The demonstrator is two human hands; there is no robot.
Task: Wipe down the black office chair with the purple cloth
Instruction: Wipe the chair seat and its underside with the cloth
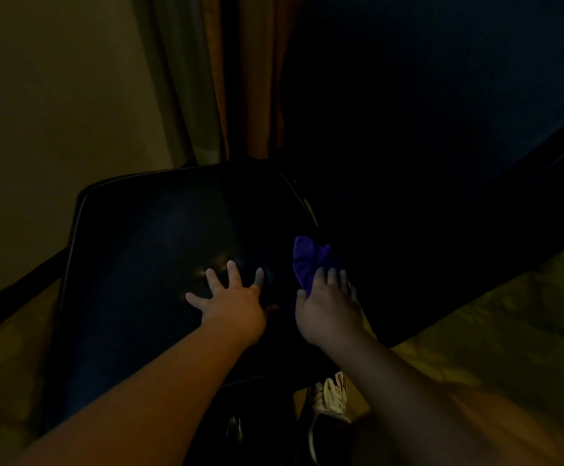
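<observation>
At right edge of black office chair [146, 237], purple cloth [307, 260] sits under R hand [327, 307], fingers near-straight, pressing it. L hand [233, 304] splayed flat mid-chair, holds nothing. Bulk of chair surface lies left of cloth; R hand nearer. Curtain [240, 79] behind chair. Light v. dim.

purple cloth [308, 260] partly under right hand [329, 309], chair [159, 264] right edge — lost in darkness
</observation>
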